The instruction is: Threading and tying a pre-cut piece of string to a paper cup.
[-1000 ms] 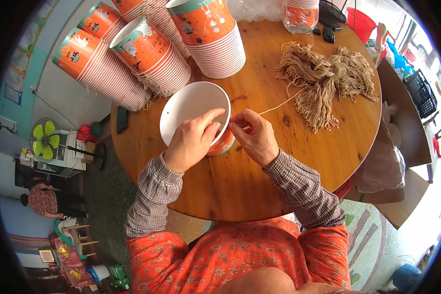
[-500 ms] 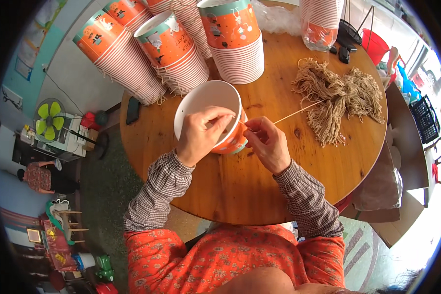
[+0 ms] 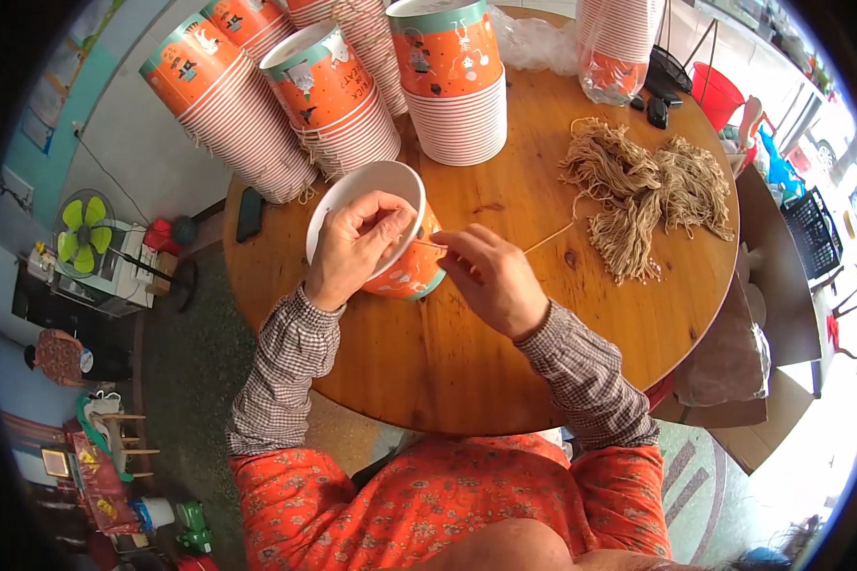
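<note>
Round wooden table (image 3: 467, 371): lay beneath the wares. Bucket stacks (image 3: 452, 90): stood from ten to twelve o'clock. Tan cord bundle (image 3: 646, 186): lay near three. Orange bucket (image 3: 402, 276): tilted, near nine, mouth toward ten. Left hand (image 3: 346, 252): over its mouth, fingers bent, grip indeterminable. Right hand (image 3: 495, 281): at its wall, fingertips pinching a cord strand (image 3: 550, 236).

Bucket stacks (image 3: 457, 124) stand on the table's (image 3: 467, 371) far left, with what seems a phone (image 3: 249, 214) at its left edge. Nearer is a single bucket (image 3: 408, 274), left of the cord bundle (image 3: 643, 186); a wrapped stack (image 3: 614, 71) stands behind the bundle.
</note>
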A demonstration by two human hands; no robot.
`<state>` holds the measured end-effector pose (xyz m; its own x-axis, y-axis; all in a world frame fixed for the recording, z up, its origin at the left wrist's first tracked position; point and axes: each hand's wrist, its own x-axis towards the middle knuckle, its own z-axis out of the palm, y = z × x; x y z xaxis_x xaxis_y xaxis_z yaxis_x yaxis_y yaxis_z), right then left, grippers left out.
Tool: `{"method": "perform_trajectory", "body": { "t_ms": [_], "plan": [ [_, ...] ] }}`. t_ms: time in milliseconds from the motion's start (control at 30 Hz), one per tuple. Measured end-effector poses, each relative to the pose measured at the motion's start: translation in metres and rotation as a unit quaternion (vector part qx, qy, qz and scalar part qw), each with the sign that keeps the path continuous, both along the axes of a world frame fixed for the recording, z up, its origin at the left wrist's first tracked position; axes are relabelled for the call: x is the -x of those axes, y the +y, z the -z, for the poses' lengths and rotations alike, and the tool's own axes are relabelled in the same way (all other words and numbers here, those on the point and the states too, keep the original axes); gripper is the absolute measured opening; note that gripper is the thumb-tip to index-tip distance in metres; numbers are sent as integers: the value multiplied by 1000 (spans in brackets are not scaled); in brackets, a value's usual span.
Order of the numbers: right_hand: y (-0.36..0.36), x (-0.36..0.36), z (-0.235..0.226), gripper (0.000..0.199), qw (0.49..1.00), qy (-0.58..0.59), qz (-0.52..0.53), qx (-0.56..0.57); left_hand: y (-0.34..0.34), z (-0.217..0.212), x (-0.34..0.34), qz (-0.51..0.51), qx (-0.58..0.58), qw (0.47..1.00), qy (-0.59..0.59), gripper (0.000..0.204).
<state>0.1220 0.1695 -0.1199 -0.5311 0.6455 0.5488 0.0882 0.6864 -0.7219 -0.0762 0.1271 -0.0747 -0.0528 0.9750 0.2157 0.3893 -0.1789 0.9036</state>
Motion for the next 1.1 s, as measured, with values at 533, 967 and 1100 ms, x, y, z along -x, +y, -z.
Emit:
{"method": "perform_trajectory", "body": {
  "t_ms": [533, 967, 1100],
  "plan": [
    [23, -18, -29, 24, 996, 81, -13, 36, 13, -1, -28, 131, 92, 987, -13, 15],
    [46, -33, 8, 18, 951, 156, -112, 241, 14, -1, -34, 115, 182, 952, -216, 22],
    [42, -31, 8, 16, 976, 141, -102, 132, 16, -1, -36, 114, 182, 952, -220, 23]
  ]
}}
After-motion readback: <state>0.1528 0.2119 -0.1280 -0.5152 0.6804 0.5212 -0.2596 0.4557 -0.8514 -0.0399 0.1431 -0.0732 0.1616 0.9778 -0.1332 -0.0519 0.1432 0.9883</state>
